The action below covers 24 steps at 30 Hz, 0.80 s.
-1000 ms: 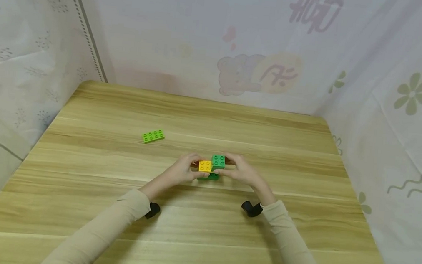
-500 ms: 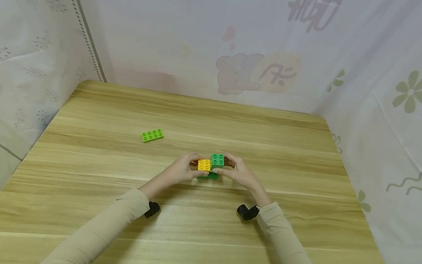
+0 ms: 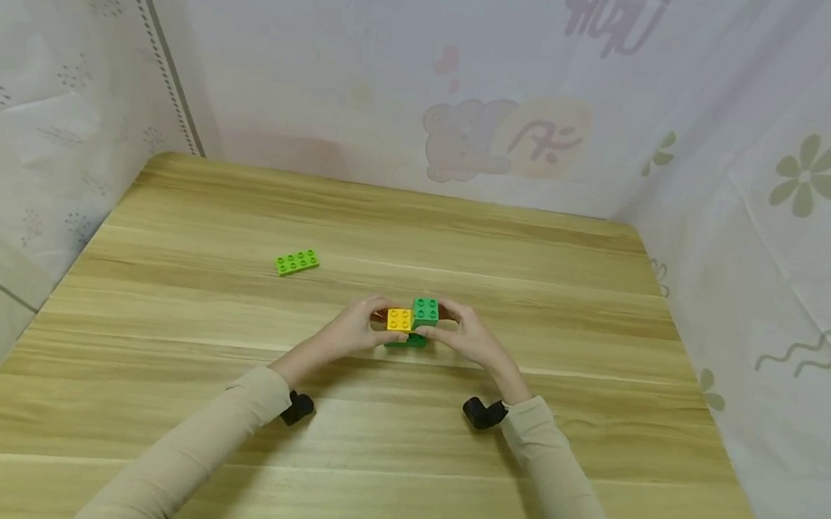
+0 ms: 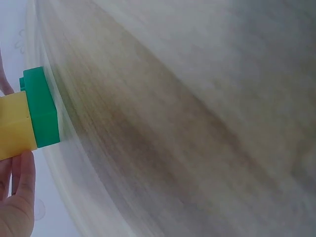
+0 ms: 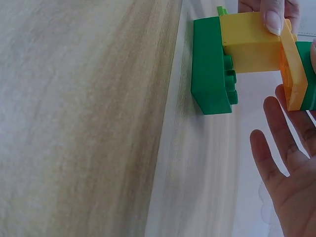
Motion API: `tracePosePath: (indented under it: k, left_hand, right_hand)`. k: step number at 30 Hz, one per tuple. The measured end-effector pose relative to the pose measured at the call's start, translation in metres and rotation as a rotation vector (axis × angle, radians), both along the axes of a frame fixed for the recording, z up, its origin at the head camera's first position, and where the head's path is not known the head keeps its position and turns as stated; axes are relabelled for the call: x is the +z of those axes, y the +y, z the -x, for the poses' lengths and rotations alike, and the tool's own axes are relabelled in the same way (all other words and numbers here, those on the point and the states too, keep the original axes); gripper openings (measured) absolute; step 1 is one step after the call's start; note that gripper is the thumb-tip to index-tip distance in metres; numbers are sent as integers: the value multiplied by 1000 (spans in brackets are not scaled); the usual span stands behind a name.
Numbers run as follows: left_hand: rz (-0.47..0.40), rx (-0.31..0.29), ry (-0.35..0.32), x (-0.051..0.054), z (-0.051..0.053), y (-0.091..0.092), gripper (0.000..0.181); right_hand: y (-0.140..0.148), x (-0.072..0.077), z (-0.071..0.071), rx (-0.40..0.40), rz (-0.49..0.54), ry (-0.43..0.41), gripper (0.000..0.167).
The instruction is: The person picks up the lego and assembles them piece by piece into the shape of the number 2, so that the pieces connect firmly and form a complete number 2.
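A small stack of toy building bricks stands on the table between the two hands. In the right wrist view, a green brick (image 5: pixel 210 64) forms its bottom, with a yellow brick (image 5: pixel 252 42) on one part and bare studs beside it. Above the yellow one lies a thin orange piece (image 5: pixel 295 74), overhanging toward the right hand, under another green brick (image 5: pixel 308 74). My left hand (image 3: pixel 352 328) pinches the yellow brick between thumb and fingers. With thumb and fingers, my right hand (image 3: pixel 474 336) holds the upper green brick (image 3: pixel 426 311); some fingers spread below the orange piece.
A flat lime-green brick (image 3: pixel 297 262) with several studs lies on the wooden table (image 3: pixel 369 453), left of and beyond the hands. Patterned cloth (image 3: pixel 374 58) hangs behind and at both sides. Black devices (image 3: pixel 483 414) are strapped at the wrists.
Both hands keep their hold on the bricks. The right wrist has shifted slightly left, and the whole head view has drifted a little.
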<state>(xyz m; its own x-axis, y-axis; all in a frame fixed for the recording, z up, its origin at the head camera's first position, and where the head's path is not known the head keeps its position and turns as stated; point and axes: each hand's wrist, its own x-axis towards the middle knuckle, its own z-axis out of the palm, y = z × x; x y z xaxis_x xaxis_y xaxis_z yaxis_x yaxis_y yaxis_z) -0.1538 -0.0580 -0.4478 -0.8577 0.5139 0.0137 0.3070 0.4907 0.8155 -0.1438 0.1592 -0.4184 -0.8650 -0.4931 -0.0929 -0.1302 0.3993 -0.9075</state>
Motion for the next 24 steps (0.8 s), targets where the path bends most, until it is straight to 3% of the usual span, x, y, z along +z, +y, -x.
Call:
tracePosePath:
  k: [14, 24]
  left_hand:
    - [-29, -31, 6, 1, -1, -6, 46]
    - [5, -48, -103, 3, 9, -23, 49]
  right_hand:
    - [-2, 8, -3, 22, -91, 44, 47]
    - [-4, 11, -4, 6, -111, 57, 44]
